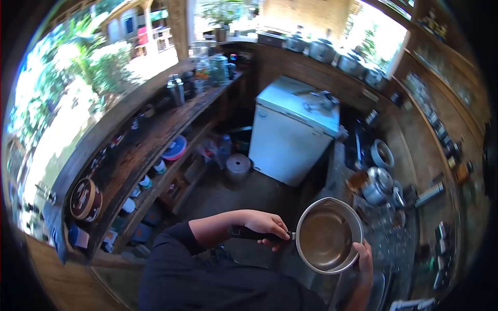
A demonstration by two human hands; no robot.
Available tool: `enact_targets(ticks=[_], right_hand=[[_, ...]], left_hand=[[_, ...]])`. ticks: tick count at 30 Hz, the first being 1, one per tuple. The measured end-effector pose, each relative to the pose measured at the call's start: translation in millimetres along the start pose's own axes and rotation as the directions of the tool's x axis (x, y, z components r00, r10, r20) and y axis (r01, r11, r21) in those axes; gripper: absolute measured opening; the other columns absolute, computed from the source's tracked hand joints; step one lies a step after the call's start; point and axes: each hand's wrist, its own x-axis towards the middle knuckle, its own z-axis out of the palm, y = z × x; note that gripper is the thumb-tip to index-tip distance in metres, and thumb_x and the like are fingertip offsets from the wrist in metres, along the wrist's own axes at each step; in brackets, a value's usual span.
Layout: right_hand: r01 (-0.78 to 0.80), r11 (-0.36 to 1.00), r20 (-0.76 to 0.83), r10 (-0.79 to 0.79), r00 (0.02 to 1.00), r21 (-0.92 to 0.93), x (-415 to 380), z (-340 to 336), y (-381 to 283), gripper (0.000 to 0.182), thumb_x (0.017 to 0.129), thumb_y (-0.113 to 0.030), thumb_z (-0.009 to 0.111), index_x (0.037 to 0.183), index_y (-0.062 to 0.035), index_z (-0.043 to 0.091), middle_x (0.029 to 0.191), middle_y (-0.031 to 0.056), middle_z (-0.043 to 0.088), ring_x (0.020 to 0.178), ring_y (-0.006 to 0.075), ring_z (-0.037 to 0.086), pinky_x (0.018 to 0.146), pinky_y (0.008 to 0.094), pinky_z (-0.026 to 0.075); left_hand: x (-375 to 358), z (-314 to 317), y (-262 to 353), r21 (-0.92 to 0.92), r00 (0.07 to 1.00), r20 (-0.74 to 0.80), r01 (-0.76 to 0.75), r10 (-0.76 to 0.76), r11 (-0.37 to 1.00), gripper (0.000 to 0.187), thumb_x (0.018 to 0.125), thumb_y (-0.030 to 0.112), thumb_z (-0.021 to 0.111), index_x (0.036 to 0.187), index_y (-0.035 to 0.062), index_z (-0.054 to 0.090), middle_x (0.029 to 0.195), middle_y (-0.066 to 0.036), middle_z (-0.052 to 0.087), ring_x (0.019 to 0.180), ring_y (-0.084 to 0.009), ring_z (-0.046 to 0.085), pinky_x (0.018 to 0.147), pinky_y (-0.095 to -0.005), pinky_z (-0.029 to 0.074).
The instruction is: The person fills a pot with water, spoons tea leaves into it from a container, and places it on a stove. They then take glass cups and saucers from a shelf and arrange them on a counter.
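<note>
A saucepan (326,236) with a black handle is held in front of my body, its open top facing me. The inside is brownish and shows no contents that I can make out. My left hand (265,226) is wrapped round the black handle, close to where it joins the pan. On the pan's right side, my right hand (364,255) grips the rim with its fingers, the palm partly hidden behind the wall. To the right of the pan, several clear glasses (386,241) stand on the counter.
A white chest freezer (290,142) stands ahead, with metal items on its lid. Along the left runs a wooden counter (140,155) with shelves below. A kettle (377,186) and a pot (382,154) sit on the right. Several pots (322,50) line the back ledge.
</note>
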Motion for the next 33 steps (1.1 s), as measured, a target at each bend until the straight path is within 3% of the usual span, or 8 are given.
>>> enact_targets(ticks=[7,13,20,22,23,26,30,33], right_hand=[[0.044,0.996,0.272,-0.064,0.960,0.079,118.1,175.6,-25.9,0.038,0.075,-0.013,0.052,0.107,0.0068,0.051,0.093,0.0118,0.058,0.083,0.0176,0.057,0.075,0.0263,0.044],[0.020,0.998,0.557,-0.046,0.829,0.053,217.8,336.0,-40.5,0.036,0.077,-0.009,0.051,0.108,0.0074,0.050,0.094,0.0125,0.059,0.083,0.0183,0.058,0.074,0.0269,0.046],[0.070,0.987,0.826,0.082,0.557,-0.145,288.0,544.3,-64.1,0.032,0.082,-0.011,0.048,0.110,0.0028,0.052,0.092,0.0068,0.060,0.080,0.0140,0.057,0.071,0.0240,0.045],[0.198,0.949,0.880,0.132,0.456,-0.245,304.9,601.9,-66.3,0.031,0.082,-0.017,0.051,0.108,-0.0014,0.053,0.086,0.0085,0.060,0.072,0.0147,0.060,0.059,0.0256,0.047],[0.218,0.919,0.876,0.209,0.434,-0.327,303.4,627.5,-74.6,0.032,0.083,-0.019,0.050,0.110,-0.0024,0.053,0.080,0.0047,0.058,0.064,0.0091,0.055,0.053,0.0230,0.042],[0.425,0.877,0.957,0.119,0.265,-0.227,331.2,710.0,-51.1,0.034,0.086,-0.018,0.048,0.116,-0.0002,0.050,0.092,0.0053,0.059,0.078,0.0124,0.056,0.070,0.0245,0.044],[0.459,0.848,0.962,0.262,0.071,-0.265,329.8,799.8,-52.7,0.034,0.088,-0.020,0.047,0.116,0.0000,0.050,0.092,0.0054,0.059,0.078,0.0136,0.056,0.068,0.0254,0.045],[0.487,0.832,0.945,0.326,-0.042,-0.265,335.6,855.5,-38.7,0.033,0.089,-0.021,0.048,0.115,-0.0005,0.051,0.092,0.0047,0.059,0.077,0.0132,0.054,0.069,0.0264,0.046]], left_hand=[[-139.6,-86.3,-51.1,-0.194,0.973,-0.215,-0.125,0.083,0.973,0.022,0.091,0.022,0.045,0.093,0.0019,0.052,0.072,-0.006,0.062,0.047,-0.0045,0.045,0.041,-0.0197,0.036],[-257.0,-127.0,-95.2,-0.264,0.844,-0.530,-0.258,0.083,0.929,0.027,0.091,0.020,0.042,0.106,-0.0029,0.043,0.079,-0.009,0.064,0.048,-0.0055,0.046,0.044,-0.0204,0.039],[-355.4,-135.6,-143.7,-0.240,0.581,-0.813,-0.303,-0.021,0.922,0.033,0.092,0.023,0.042,0.110,-0.0056,0.039,0.090,-0.012,0.064,0.051,-0.0055,0.045,0.047,-0.0223,0.041],[-372.0,-137.6,-164.3,-0.206,0.474,-0.880,-0.348,-0.018,0.915,0.034,0.093,0.025,0.042,0.107,-0.0059,0.040,0.093,-0.013,0.063,0.051,-0.0056,0.044,0.047,-0.0225,0.040],[-379.1,-139.7,-175.0,-0.210,0.430,-0.902,-0.366,-0.035,0.906,0.032,0.093,0.025,0.043,0.104,-0.0056,0.041,0.093,-0.014,0.062,0.051,-0.0059,0.043,0.047,-0.0225,0.040],[-397.7,-142.2,-194.3,-0.223,0.310,-0.947,-0.441,-0.085,0.869,0.029,0.093,0.024,0.043,0.099,-0.0048,0.043,0.095,-0.014,0.062,0.050,-0.0068,0.043,0.047,-0.0226,0.040],[-417.8,-145.5,-210.2,-0.204,0.098,-0.979,-0.541,-0.180,0.816,0.027,0.092,0.022,0.045,0.095,-0.0050,0.044,0.097,-0.015,0.062,0.051,-0.0082,0.045,0.049,-0.0226,0.041],[-429.3,-147.7,-231.7,-0.196,0.026,-0.974,-0.587,-0.223,0.786,0.028,0.092,0.024,0.046,0.093,-0.0039,0.046,0.096,-0.014,0.062,0.052,-0.0082,0.045,0.049,-0.0224,0.041]])
